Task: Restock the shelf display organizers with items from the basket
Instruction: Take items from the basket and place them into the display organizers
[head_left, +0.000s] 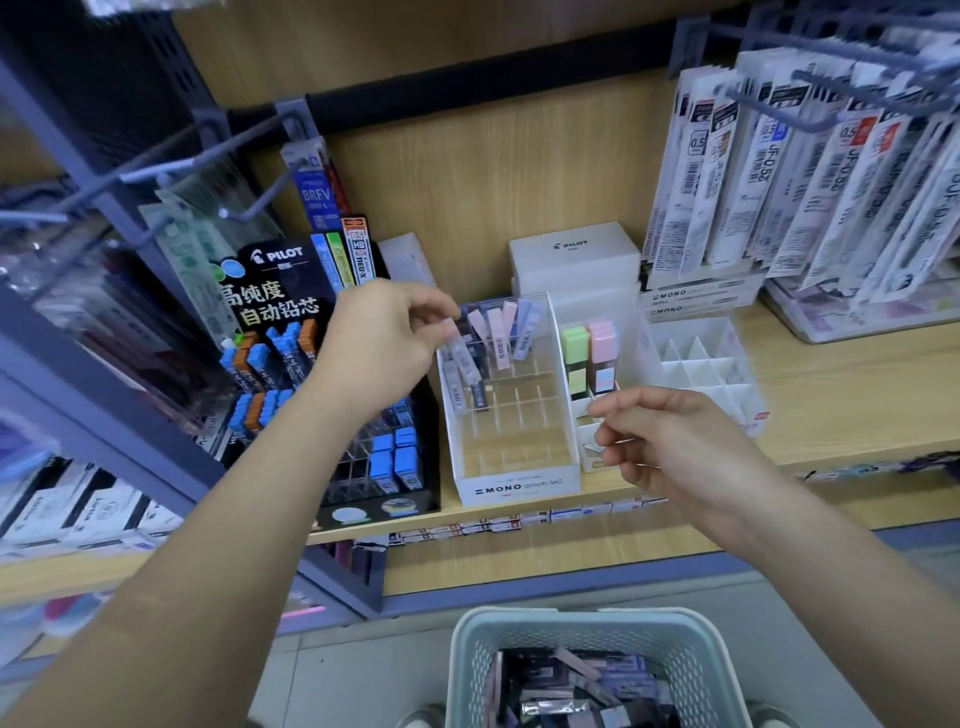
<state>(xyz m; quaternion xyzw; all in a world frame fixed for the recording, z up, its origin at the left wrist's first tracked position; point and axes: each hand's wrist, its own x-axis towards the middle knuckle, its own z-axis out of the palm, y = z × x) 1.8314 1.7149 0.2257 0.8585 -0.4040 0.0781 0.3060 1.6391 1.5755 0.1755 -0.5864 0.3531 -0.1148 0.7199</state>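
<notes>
A clear MONO organizer (519, 478) with a grid of slots stands on the wooden shelf. Several pastel lead cases (501, 332) stand in its back rows; the front rows hold nothing. My left hand (384, 338) pinches a pale lead case (460, 353) at the organizer's back left corner. My right hand (670, 436) hovers in front of the organizer's right side, fingers loosely curled, nothing visible in it. A pale green basket (467, 654) at the bottom holds several more cases.
A black Pilot lead display (280, 291) with blue and orange cases stands to the left. Green and pink erasers (592, 348) and a white divided tray (696, 364) sit to the right. Hanging refill packs (810, 171) fill the upper right; bare pegs (171, 171) jut out upper left.
</notes>
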